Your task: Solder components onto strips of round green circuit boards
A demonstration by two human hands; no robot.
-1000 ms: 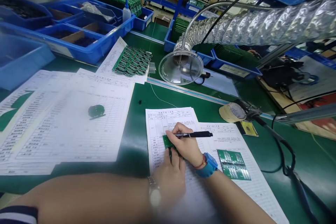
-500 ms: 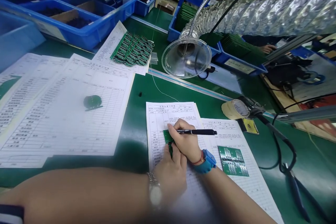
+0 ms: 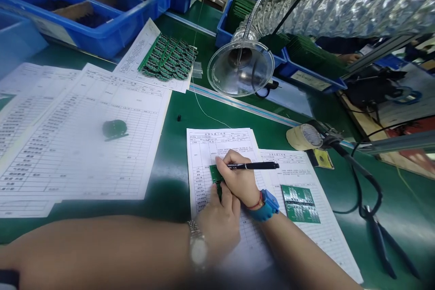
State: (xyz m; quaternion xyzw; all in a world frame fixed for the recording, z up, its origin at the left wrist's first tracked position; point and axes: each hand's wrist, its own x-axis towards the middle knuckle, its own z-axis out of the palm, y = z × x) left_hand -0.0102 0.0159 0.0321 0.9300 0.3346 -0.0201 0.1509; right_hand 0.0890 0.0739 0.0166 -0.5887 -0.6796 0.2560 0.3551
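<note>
My right hand, with a blue watch at the wrist, pinches a black pen whose tip is hidden behind the fingers. Beneath it is a small green circuit board on a printed form. My left hand, with a silver watch, rests on the same board; its fingers are slightly apart and press the lower part. Both hands touch or nearly touch each other. A larger green board lies on a second form to the right.
Papers cover the left, with stacked boards behind. A clear suction hood hangs over the back. Pliers, a soldering iron holder and cables sit at right. Blue bins line the back left. A person's hand shows far right.
The whole view has shifted slightly, so things appear a little higher and further left. Both hands keep nearly the same place on the form, and the pen is still held.
</note>
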